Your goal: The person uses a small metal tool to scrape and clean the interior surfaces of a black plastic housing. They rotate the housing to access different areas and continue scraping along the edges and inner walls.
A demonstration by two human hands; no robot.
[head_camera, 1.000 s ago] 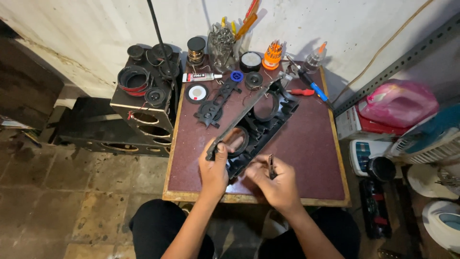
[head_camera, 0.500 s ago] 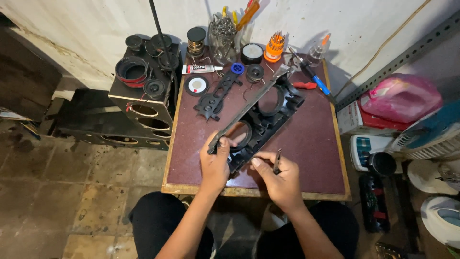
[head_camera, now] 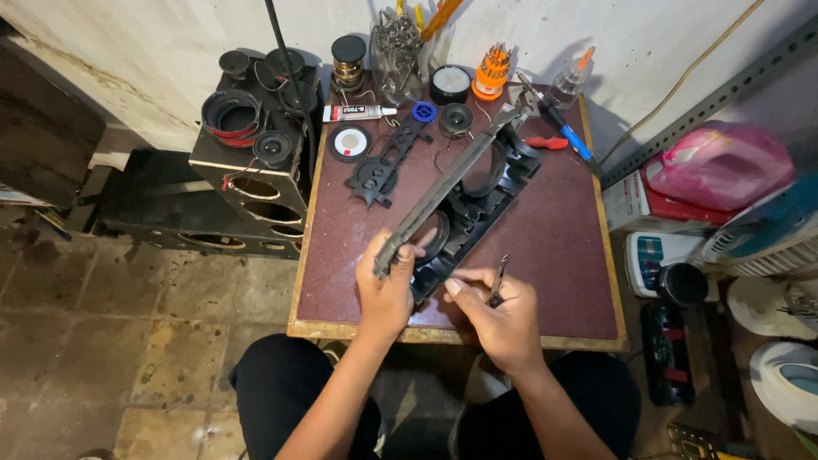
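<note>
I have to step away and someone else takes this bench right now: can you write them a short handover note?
Left hand: grips the near end of the long black speaker housing, tilted up on the maroon table.
Right hand: holds a small dark tool just beside the housing's near end.
Nearby: a flat black panel, a glue tube and a blue-handled screwdriver lie at the far side.
Done: housing looks opened, round cut-outs empty.
Left: work at the near end seems unfinished.

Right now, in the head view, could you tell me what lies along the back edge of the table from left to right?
Black round canister → jar of metal bits → round black tin → orange screwdriver-bit holder → clear bottle with orange tip.
</note>
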